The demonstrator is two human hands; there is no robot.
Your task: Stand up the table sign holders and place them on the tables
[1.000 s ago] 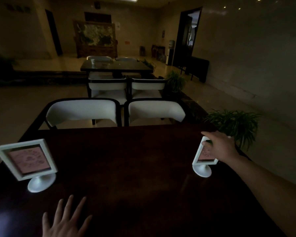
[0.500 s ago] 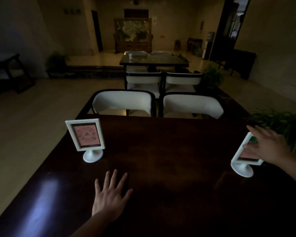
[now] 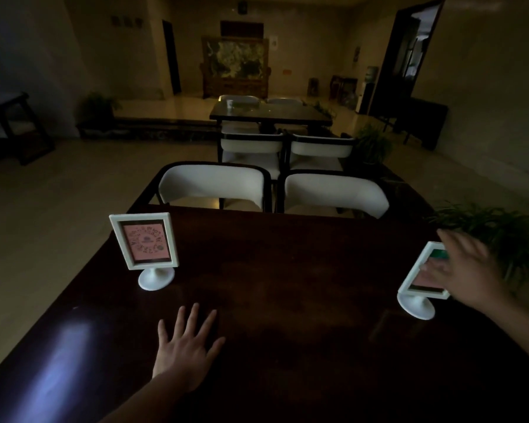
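Observation:
Two white table sign holders stand upright on the dark wooden table (image 3: 287, 270). The left sign holder (image 3: 144, 242) shows a pink card and stands near the table's left edge. Close to the right edge, the right sign holder (image 3: 414, 296) is turned partly side-on. My right hand (image 3: 468, 270) is blurred, fingers spread, right against that holder's frame and covering its right side. Whether it touches the frame I cannot tell. My left hand (image 3: 187, 346) lies flat on the table with fingers apart, below and to the right of the left holder.
Two white chairs (image 3: 214, 184) (image 3: 333, 190) are tucked in at the table's far side. Beyond them is another dark table (image 3: 269, 112) with more white chairs. A leafy plant (image 3: 507, 236) stands just off the right edge. Bare floor lies to the left.
My right hand went from gripping the top of the right holder to spread fingers beside it. My left hand slid forward on the table. The view turned left.

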